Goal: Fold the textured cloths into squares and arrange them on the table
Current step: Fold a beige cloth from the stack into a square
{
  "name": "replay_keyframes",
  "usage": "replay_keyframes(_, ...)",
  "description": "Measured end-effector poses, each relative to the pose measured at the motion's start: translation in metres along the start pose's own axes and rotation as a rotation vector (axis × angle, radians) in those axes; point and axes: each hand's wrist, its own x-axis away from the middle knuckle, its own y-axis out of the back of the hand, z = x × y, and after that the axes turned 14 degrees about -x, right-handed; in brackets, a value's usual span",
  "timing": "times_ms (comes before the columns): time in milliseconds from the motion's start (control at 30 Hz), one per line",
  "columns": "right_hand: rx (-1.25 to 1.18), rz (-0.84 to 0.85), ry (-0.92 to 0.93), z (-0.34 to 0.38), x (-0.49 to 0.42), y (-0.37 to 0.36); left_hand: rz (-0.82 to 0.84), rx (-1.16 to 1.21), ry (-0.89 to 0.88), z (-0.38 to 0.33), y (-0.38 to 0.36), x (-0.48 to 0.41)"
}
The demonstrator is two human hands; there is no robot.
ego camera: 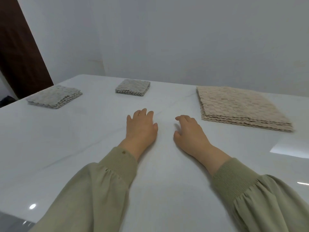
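My left hand (141,126) and right hand (190,131) lie empty, fingers loose, on the desk (83,139); beige cloth stack (240,106) at 2 o'clock, grey folded pile (55,97) at 10, grey folded square (133,86) at 12; a careless pinch may drag several layers.

A glossy white table (50,148) with faint grey veining fills the lower view, and its far edge meets a plain pale grey wall (184,39). A dark brown panel (18,52), door or cupboard I cannot tell, rises at the upper left. Light glints off the tabletop as a small round spot (32,206) near the left and a bright patch (291,148) at the right
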Motion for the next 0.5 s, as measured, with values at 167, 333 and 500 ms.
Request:
replay_keyframes(167,-0.024,0.001,-0.033,-0.021,0.012,0.015,0.012,0.154,-0.173,-0.030,-0.006,0.003)
replay_keyframes(333,-0.046,-0.056,-0.036,-0.028,0.004,0.013,0.180,0.055,-0.276,-0.021,-0.014,-0.009)
replay_keyframes(500,0.002,-0.163,-0.052,-0.045,-0.016,0.016,0.270,-0.034,-0.305,-0.019,-0.016,-0.009)
